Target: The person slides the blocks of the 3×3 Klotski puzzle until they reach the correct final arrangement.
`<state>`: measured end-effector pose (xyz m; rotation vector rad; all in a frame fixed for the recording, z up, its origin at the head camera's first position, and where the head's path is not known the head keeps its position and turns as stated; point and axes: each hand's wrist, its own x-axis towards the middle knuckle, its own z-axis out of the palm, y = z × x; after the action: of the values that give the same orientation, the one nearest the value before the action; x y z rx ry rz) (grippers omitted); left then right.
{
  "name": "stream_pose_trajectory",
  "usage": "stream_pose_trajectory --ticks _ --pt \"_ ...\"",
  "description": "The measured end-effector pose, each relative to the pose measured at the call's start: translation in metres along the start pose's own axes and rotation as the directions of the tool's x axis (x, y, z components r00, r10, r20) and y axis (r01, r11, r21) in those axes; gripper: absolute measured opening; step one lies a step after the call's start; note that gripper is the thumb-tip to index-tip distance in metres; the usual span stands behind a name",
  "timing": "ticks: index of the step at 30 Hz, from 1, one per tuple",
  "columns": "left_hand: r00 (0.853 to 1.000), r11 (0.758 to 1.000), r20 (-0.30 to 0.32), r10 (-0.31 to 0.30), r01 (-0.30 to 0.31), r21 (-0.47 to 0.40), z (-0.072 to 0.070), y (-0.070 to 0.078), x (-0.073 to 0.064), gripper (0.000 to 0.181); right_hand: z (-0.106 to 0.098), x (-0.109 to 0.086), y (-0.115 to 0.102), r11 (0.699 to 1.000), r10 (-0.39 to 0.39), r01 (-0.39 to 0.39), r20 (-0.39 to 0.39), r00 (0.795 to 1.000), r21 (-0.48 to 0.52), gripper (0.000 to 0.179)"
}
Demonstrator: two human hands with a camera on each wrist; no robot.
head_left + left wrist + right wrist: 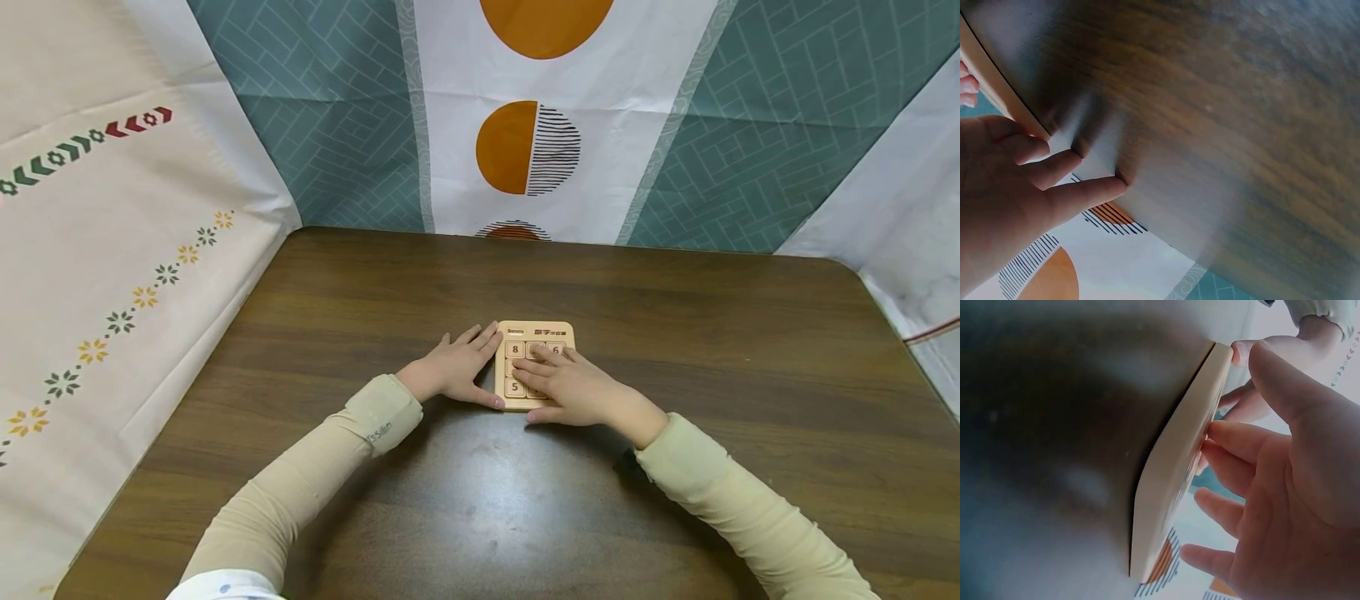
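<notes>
A pale wooden sliding number puzzle (pixel 536 326) lies flat on the table, its tiles 8 (pixel 515 349), 6 (pixel 555 349) and 5 (pixel 514 387) readable. Along its left side rests my left hand (pixel 459 369), fingers by the upper left corner and thumb at the lower left one. My right hand (pixel 581 390) reaches over from the right with straight fingers, fingertips on the tiles, hiding several of them. The right wrist view shows the puzzle's thick side edge (pixel 1175 450) and two fingertips at its top face. Spread left fingers (pixel 1088 194) touch the tabletop in the left wrist view.
The dark wooden table (pixel 360 300) extends around the puzzle on all sides. Behind it hangs a patterned cloth (pixel 637 83) with orange circles. A white cloth (pixel 90 275) with small flowers borders the left edge, and another pale cloth (pixel 915 183) the right.
</notes>
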<state>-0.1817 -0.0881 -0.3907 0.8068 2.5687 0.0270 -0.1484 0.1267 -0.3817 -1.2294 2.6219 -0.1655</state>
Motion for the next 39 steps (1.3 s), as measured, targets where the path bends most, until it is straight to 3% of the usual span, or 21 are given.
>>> stream_pose_trajectory --ticks 28,39 --pt "1.0 1.0 -0.012 -0.007 0.007 0.002 0.001 0.001 0.0 0.109 0.003 -0.023 0.018 1.0 0.007 -0.006 -0.038 0.999 0.03 0.069" --pt "1.0 1.0 -0.008 -0.007 0.007 0.0 0.0 0.001 0.0 0.109 -0.002 -0.015 0.014 1.0 0.009 -0.009 -0.075 0.997 0.007 0.067"
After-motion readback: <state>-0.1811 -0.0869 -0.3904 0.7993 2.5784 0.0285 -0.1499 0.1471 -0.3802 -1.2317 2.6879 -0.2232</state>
